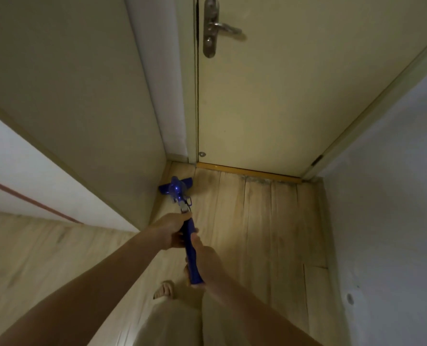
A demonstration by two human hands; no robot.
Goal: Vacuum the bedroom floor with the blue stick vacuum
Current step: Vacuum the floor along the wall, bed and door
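The blue stick vacuum points away from me across the light wooden floor. Its floor head lies in the corner where the left cabinet side meets the door frame. My left hand grips the upper part of the blue handle, just below the grey joint. My right hand grips the handle lower down, near its end, with the thumb along the top.
A closed cream door with a metal lever handle stands straight ahead, a wooden threshold strip at its foot. A tall cabinet panel flanks the left, a pale wall the right. My sandalled foot is below.
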